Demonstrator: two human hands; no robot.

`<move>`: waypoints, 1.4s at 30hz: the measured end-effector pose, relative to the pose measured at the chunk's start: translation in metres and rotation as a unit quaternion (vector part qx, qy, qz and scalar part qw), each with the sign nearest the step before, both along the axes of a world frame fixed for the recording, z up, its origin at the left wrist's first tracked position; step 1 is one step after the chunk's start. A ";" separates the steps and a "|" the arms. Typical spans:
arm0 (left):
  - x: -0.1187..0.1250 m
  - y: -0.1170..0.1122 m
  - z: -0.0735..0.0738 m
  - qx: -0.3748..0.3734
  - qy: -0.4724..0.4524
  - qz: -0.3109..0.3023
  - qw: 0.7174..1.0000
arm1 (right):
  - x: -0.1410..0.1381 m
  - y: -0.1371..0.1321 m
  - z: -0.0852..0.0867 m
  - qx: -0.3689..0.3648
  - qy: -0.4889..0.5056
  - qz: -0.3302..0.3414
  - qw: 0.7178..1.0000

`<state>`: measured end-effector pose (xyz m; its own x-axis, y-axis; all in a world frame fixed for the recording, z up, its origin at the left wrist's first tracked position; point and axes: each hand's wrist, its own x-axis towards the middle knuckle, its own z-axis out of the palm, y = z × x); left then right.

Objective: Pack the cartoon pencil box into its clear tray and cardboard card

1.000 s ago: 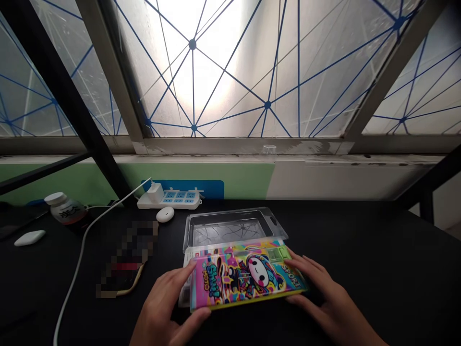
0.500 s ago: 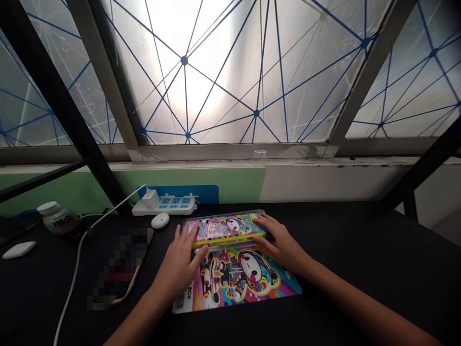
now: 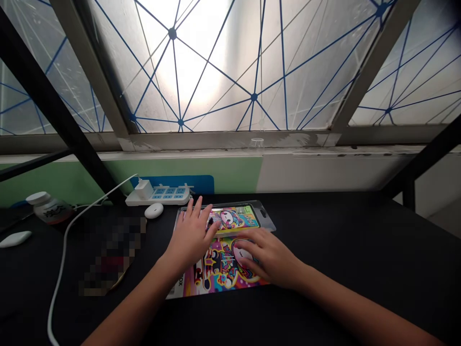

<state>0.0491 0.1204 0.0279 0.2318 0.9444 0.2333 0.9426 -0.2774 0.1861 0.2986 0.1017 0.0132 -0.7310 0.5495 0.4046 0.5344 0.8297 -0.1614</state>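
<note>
A flat box [image 3: 243, 218] printed with a cartoon character sits in a clear plastic package [image 3: 265, 221] with a hang hole at its right end. In front of it lies a bright printed card [image 3: 219, 276] with the same character, lettered "BOX" at its left side. My left hand [image 3: 192, 233] rests over the package's left part, fingers spread and covering that end of the box. My right hand [image 3: 268, 254] is over the card's right half, fingers bent but apart, with nothing visible in them. I cannot tell whether its fingertips touch the card.
Behind on the left stand a white power strip [image 3: 162, 194] with a plug and a white round case [image 3: 154, 210]. A white cable [image 3: 64, 254] runs down past a blurred-out object [image 3: 113, 257]. A white-lidded bottle [image 3: 48, 207] is at far left, near a small white object [image 3: 15, 239].
My right hand has left the box's right end and come forward over the card. My left hand has shifted right and farther back over the package. The view has tilted down slightly.
</note>
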 end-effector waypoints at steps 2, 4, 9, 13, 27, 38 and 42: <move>0.004 0.004 -0.008 -0.003 0.027 0.006 1.000 | -0.005 -0.008 0.000 -0.049 -0.013 0.031 0.998; 0.003 0.006 -0.016 -0.002 0.048 0.008 0.999 | -0.008 -0.012 0.000 -0.099 -0.033 0.037 0.994; -0.012 0.008 -0.022 -0.006 0.068 0.018 0.997 | -0.010 -0.010 0.006 -0.211 -0.081 0.007 0.974; -0.020 0.011 -0.018 -0.017 0.075 0.021 0.997 | -0.010 -0.011 0.013 -0.233 -0.102 -0.008 0.967; -0.027 0.017 -0.018 -0.034 0.068 0.025 0.997 | -0.008 -0.001 -0.007 -0.141 -0.051 -0.154 0.977; -0.032 0.016 -0.006 -0.087 -0.005 0.007 0.996 | -0.012 -0.007 -0.003 -0.145 -0.019 -0.164 0.976; -0.035 0.014 0.000 -0.112 -0.047 -0.004 0.993 | -0.003 -0.002 0.010 -0.168 -0.033 -0.184 0.968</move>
